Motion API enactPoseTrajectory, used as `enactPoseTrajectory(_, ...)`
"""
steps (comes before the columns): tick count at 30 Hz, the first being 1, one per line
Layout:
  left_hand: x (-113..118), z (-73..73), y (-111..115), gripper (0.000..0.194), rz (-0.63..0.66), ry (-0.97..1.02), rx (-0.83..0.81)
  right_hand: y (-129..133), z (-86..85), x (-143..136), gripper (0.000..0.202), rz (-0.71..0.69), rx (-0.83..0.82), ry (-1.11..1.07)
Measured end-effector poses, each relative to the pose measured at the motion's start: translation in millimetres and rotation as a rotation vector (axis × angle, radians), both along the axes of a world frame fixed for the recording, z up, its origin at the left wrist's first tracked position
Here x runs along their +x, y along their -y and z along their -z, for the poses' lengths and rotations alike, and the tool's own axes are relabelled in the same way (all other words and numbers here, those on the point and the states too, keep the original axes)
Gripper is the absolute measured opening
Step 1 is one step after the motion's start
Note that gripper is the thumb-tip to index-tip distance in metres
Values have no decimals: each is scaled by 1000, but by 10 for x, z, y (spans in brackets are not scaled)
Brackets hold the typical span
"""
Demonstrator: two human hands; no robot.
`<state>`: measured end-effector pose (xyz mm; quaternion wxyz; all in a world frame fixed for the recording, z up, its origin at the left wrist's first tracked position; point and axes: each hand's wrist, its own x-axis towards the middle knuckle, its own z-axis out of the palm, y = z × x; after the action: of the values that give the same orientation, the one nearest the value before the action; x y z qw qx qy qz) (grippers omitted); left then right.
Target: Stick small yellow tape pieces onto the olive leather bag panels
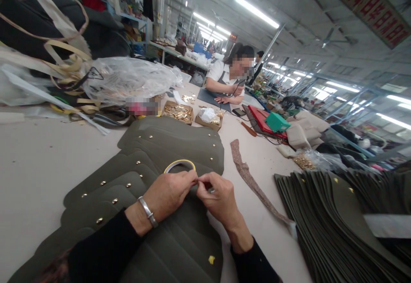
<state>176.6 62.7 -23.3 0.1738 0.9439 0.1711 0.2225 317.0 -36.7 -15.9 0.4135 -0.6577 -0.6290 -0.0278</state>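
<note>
My left hand (171, 192) and my right hand (218, 195) meet at the fingertips above a spread of dark olive panels (173, 135). Both are closed in a pinch, and whatever lies between the fingers is too small to name. Just behind my left hand shows a roll of tape (180, 162) with a yellow edge, partly covered by the fingers; I cannot tell whether they touch it. The panels overlap one another and carry small gold-coloured metal studs (114, 201). A yellow scrap (211, 260) lies on the nearest panel.
Open boxes of gold-coloured metal pieces (178, 112) stand beyond the panels. A brown fabric strip (248, 176) lies to the right, beside a stack of dark panels (324, 214). Plastic bags (128, 77) are heaped at left. Across the table, a co-worker (229, 77) leans over a dark mat.
</note>
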Motion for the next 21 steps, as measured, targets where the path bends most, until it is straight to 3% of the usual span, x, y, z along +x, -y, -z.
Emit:
enactPoseTrajectory(6, 14, -47, 157, 20, -26, 163, 110, -62, 73, 108, 11, 225, -177, -528)
enactPoseTrajectory(10, 32, -44, 111, 18, -40, -2, 141, -82, 157, 347, 19, 257, -275, -785)
enactPoseTrajectory(15, 106, -16, -8, 16, -55, -232, 163, -74, 173, 369, 19, 150, -277, -638)
enactPoseTrajectory(21, 204, -112, -5, 20, 4, -374, 223, -79, 204, 348, 16, 134, -178, -389)
